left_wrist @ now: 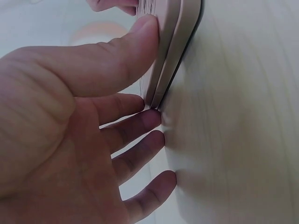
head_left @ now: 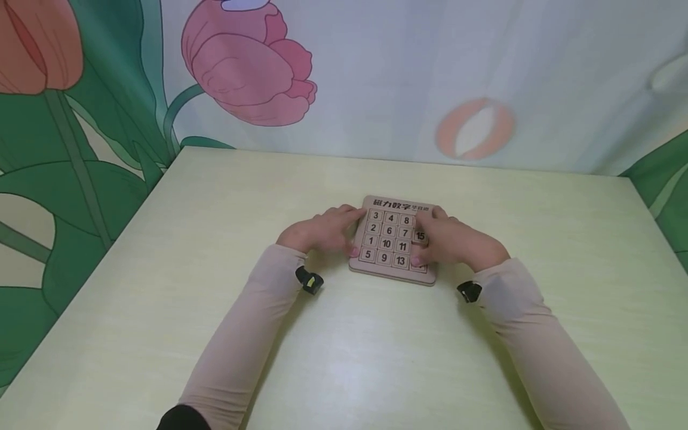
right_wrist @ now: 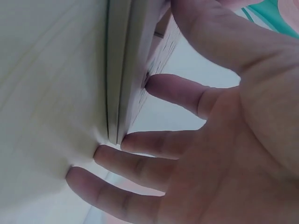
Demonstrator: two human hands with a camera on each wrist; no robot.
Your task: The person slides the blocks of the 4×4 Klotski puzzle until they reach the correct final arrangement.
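Observation:
A flat wooden number slide puzzle (head_left: 389, 273) lies on the table, its numbered tiles facing up and printed characters along the far rim. My left hand (head_left: 325, 232) holds its left side: the thumb (left_wrist: 142, 44) presses the near part of that edge, and the index finger reaches the far corner. At the right side, my right hand (head_left: 454, 240) has its thumb on the lower-right tiles and its index fingertip (right_wrist: 156, 84) on the upper face. Its other fingers are extended, near the puzzle's edge and the tabletop. The right hand partly covers the right column, where the 15 tile (head_left: 420, 236) shows.
The pale wooden table (head_left: 344, 358) extends around the puzzle. A curtain printed with flowers (head_left: 376, 77) hangs behind its far edge. Black wrist straps (head_left: 309, 280) circle both wrists over light sleeves (head_left: 244, 334).

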